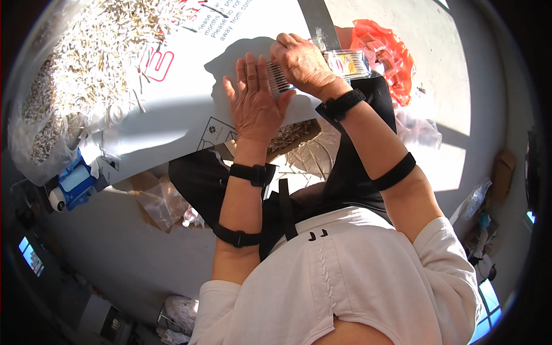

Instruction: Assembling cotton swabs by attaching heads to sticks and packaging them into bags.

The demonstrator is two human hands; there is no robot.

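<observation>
My left hand (253, 109) lies flat on the white printed board (172, 121), its fingers stretched out and the thumb spread to the right. Beside its fingers is a row of thin white sticks (277, 76), which look like cotton swabs lined up side by side. My right hand (302, 60) is closed over the far right end of this row, with its fingers curled down. What its fingertips grip is hidden. Just right of that hand, a clear pack of swabs (348, 63) with a coloured label lies at the board's edge.
A big heap of loose swabs (86, 63) in clear plastic covers the left. A blue packet (75, 179) hangs near the board's left corner. At the right is a red plastic bag (391, 63) of small packs. Below the board stands a cardboard box (307, 135) with sticks.
</observation>
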